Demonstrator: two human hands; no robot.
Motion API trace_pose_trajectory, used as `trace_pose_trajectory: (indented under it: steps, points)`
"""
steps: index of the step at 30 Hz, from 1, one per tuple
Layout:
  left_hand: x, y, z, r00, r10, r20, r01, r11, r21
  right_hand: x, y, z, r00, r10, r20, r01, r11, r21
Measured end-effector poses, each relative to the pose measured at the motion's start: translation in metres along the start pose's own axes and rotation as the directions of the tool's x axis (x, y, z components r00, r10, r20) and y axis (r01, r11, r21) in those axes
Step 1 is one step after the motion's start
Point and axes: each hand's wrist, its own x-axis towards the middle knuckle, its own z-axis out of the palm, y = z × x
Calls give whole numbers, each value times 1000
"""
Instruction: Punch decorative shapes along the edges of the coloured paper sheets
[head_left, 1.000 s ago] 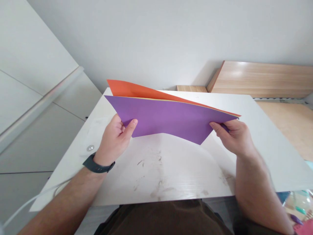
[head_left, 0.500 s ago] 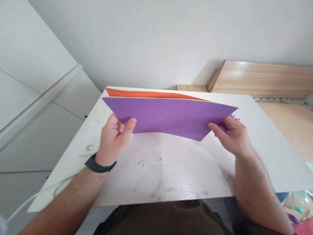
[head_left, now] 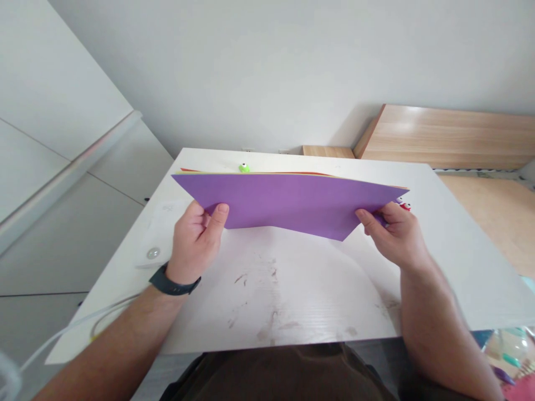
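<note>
A stack of coloured paper sheets, its front sheet purple, is held up on edge over the white table. Thin orange and yellow edges show behind the purple one. My left hand is closed on the left end, thumb across the front. At the right end my right hand pinches the stack the same way, its fingers behind. Behind the sheets, a small green figure with an eye peeks over the top edge. Red and purple ones with eyes show beside my right hand, partly hidden.
On the table's left lie a clear flat package with a round piece and a white cable. Dark smudges mark the front of the tabletop. A bag of colourful items is at lower right. White cabinets stand at left, a wooden headboard behind right.
The stack's top edge has dipped and its sheets have come closer together, so less orange shows. The green figure behind it has come into sight. Both hands keep their grip.
</note>
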Motion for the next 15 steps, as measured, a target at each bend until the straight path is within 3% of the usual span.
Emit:
trace_pose_trajectory:
  steps: [4, 11, 15]
  points:
    - [-1, -2, 1, 999, 42, -8, -41, 986, 159, -1, 2, 1, 1000, 5, 8, -5, 999, -32]
    - [3, -2, 7, 988, 156, -5, -155, 987, 47, -1, 2, 3, 1000, 3, -1, -3, 1000, -9]
    - [2, -2, 8, 988, 151, -16, -151, 988, 30, -1, 2, 5, 1000, -8, -11, 8, 1000, 2]
